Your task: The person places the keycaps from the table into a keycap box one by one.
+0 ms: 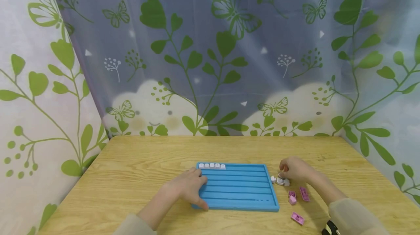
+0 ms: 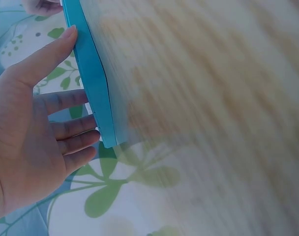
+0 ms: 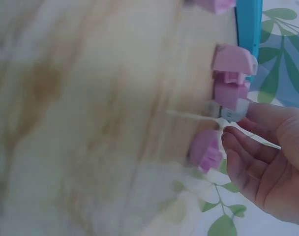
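On the table lies a blue ridged tray (image 1: 237, 187), with several white keycaps (image 1: 212, 166) lined up in its top left slot. My left hand (image 1: 188, 187) rests on the tray's left side, thumb against the front rim and the other fingers, fairly straight, along the left edge. Beyond the right edge, my right hand (image 1: 296, 170) is over a small group of loose white keycaps (image 1: 280, 181). Thumb and index finger seem to pinch one white keycap (image 3: 232, 112), though blur hides the exact contact.
Several pink keycaps, among them a long pink keycap (image 1: 304, 194) and a nearer pink one (image 1: 297, 218), lie right of the tray. A dark object (image 1: 330, 227) shows beside the right sleeve. A patterned curtain (image 1: 210, 63) hangs behind the wooden table (image 1: 131, 165).
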Motion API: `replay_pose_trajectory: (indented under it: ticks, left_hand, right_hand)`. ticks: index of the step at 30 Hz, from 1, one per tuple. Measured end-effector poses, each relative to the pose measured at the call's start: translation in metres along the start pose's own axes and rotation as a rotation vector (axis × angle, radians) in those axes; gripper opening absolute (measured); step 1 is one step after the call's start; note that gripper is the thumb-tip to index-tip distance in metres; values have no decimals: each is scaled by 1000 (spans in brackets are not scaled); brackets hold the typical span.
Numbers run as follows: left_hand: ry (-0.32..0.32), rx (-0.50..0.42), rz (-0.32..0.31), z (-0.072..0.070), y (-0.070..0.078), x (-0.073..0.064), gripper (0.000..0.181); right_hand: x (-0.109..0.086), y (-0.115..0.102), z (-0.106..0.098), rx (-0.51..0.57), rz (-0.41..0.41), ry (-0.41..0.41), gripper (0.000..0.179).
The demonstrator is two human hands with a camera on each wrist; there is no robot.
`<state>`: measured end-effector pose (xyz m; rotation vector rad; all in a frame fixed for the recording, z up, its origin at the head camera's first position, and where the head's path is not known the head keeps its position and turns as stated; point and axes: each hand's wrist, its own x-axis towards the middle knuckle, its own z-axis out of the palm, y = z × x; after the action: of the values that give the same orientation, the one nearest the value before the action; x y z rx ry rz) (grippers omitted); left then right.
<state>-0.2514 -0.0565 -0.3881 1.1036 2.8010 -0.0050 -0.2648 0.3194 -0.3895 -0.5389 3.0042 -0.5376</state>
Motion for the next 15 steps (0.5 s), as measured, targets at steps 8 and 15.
replay_pose_trajectory:
  ticks: [8,15]
  left_hand:
    - [-1,2,-5,-1,1,0,76]
    - [-1,9,0,0,1,0,77]
  right_hand:
    - [2,0,7,-16,7,27,11]
    - [4,-1,9,31,33,56,15]
